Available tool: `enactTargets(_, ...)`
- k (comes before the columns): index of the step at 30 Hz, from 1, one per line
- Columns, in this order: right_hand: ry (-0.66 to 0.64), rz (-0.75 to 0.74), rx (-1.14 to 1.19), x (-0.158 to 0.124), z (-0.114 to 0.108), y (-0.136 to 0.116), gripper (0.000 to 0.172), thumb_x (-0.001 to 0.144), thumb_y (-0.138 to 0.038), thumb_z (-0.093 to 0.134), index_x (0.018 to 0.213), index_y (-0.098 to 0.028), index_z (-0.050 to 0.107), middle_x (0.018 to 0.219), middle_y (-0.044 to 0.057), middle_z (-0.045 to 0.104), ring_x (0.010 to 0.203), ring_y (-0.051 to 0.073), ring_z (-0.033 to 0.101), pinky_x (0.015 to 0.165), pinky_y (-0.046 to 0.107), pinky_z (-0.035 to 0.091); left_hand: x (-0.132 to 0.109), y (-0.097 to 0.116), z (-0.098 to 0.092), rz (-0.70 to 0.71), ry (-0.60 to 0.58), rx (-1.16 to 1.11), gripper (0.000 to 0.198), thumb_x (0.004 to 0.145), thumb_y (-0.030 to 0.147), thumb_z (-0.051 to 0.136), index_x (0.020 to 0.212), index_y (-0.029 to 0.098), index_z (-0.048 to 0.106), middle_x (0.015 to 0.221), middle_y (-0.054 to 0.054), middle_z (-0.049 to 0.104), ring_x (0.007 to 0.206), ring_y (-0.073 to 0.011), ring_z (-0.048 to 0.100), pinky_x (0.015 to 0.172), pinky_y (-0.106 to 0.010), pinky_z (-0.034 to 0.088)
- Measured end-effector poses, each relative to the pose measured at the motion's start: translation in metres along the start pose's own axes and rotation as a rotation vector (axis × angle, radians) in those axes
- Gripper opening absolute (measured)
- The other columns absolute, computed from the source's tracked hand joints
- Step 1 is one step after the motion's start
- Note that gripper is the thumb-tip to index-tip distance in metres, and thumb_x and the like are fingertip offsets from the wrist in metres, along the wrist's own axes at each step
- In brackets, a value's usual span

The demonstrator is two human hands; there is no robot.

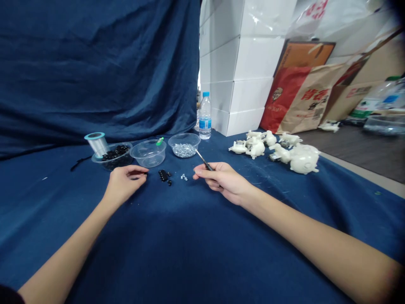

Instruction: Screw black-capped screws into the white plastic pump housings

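Note:
My right hand (221,179) rests on the blue cloth, closed around a thin tool (201,159) whose metal tip points up and left toward a bowl of screws (184,145). My left hand (126,182) lies curled on the cloth, fingers pinched together; what it holds, if anything, is hidden. Between the hands lie a few small black parts (164,175) and a few loose screws (184,177).
Behind the hands stand an empty clear bowl (148,153) with a green bit on its rim, a bowl of black parts (113,155), a spool (95,142) and a water bottle (205,116). White plastic toy animals (281,150) lie at right. Boxes and paper bags stand beyond.

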State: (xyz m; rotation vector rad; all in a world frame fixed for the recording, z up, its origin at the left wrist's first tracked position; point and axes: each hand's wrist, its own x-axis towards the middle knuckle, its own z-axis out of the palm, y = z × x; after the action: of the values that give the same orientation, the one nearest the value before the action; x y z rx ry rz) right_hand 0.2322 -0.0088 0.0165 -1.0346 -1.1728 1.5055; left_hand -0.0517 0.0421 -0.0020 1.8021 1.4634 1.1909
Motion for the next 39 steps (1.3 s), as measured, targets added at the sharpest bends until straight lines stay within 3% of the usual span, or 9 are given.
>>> enactTargets(4,-0.014,-0.035,-0.014,-0.002,0.004,-0.001,0.021,0.072,-0.026,0.082,0.084,-0.015,0.069,0.079,0.005,0.073,0.043,0.001,0.03,0.04,0.02,0.014,-0.021,0.031,0.015,-0.082,-0.092,-0.344,0.038,0.073,0.034,0.075,0.108,0.019,0.071,0.106,-0.007,0.076,0.101,-0.0218,0.07,0.097,-0.035,0.053)
enactTargets(7,-0.036,-0.073,-0.038,-0.006,0.009,-0.001,0.022,0.068,-0.025,0.085,0.083,-0.016,0.072,0.077,0.004,0.074,0.045,0.001,0.035,0.04,0.018,0.018,-0.045,0.047,0.024,-0.142,-0.201,-0.494,0.032,0.075,0.033,0.077,0.103,0.019,0.073,0.103,-0.008,0.077,0.095,-0.0192,0.072,0.091,-0.029,0.056)
enactTargets(9,-0.065,-0.118,-0.067,-0.011,0.013,-0.001,0.022,0.068,-0.024,0.085,0.085,-0.017,0.073,0.076,0.002,0.074,0.048,0.002,0.044,0.042,0.015,0.028,-0.059,0.052,0.027,-0.216,-0.269,-0.626,0.025,0.075,0.028,0.079,0.098,0.019,0.075,0.097,-0.006,0.078,0.089,-0.0172,0.073,0.082,-0.023,0.059)
enactTargets(12,-0.095,-0.187,-0.112,-0.017,0.02,0.0,0.02,0.067,-0.019,0.085,0.085,-0.018,0.076,0.076,-0.001,0.074,0.065,0.006,0.062,0.061,0.016,0.047,-0.072,0.054,0.028,-0.291,-0.333,-0.757,0.017,0.075,0.023,0.08,0.091,0.019,0.076,0.088,-0.005,0.077,0.081,-0.0164,0.073,0.071,-0.02,0.06)
enactTargets(15,-0.128,-0.2,-0.114,-0.021,0.026,0.0,0.019,0.065,-0.015,0.086,0.081,-0.019,0.077,0.08,-0.001,0.076,0.075,0.01,0.069,0.073,0.02,0.053,-0.078,0.053,0.029,-0.315,-0.358,-0.814,0.015,0.077,0.022,0.078,0.092,0.02,0.076,0.088,-0.005,0.078,0.078,-0.0145,0.072,0.07,-0.018,0.059)
enactTargets(23,-0.193,-0.179,-0.154,-0.03,0.034,0.001,0.016,0.067,-0.015,0.084,0.08,-0.021,0.078,0.078,-0.002,0.077,0.075,0.013,0.073,0.073,0.022,0.058,-0.087,0.054,0.037,-0.354,-0.365,-0.847,0.019,0.078,0.022,0.078,0.097,0.022,0.077,0.1,-0.004,0.077,0.088,-0.0141,0.071,0.078,-0.016,0.058)
enactTargets(39,-0.149,-0.246,-0.257,-0.033,0.037,-0.002,0.015,0.065,-0.014,0.085,0.077,-0.022,0.078,0.078,-0.002,0.077,0.074,0.014,0.072,0.07,0.021,0.058,-0.094,0.058,0.04,-0.344,-0.308,-0.836,0.017,0.075,0.026,0.082,0.091,0.023,0.077,0.091,0.0,0.076,0.085,-0.0125,0.069,0.078,-0.015,0.058)
